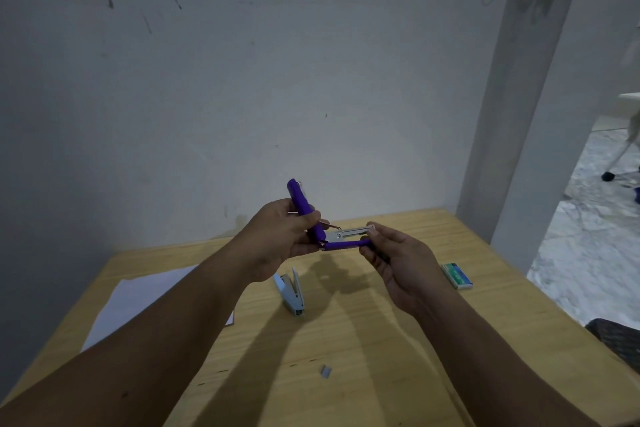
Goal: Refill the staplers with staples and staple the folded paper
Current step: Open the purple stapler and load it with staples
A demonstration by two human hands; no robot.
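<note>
Wooden worktop [381,340] against a stained white wall. From left we see paper [138,298], our left hand [277,239] gripping the purple stapler [304,208] swung open above the worktop, grey stapler [291,293] lying below, right hand [398,260] pinching its tray end, staple box [456,275] far right.

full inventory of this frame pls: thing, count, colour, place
purple stapler: 1, purple with metal tray, swung open, held in both hands above the table
white stapler: 1, pale grey-white, on table centre
staple box: 1, green, on table to the right
staple strip: 1, grey, on table near front
paper: 1 sheet, white, on table left
table: 1, light wood
left hand: grips the stapler's purple top
right hand: holds its tray end
</note>
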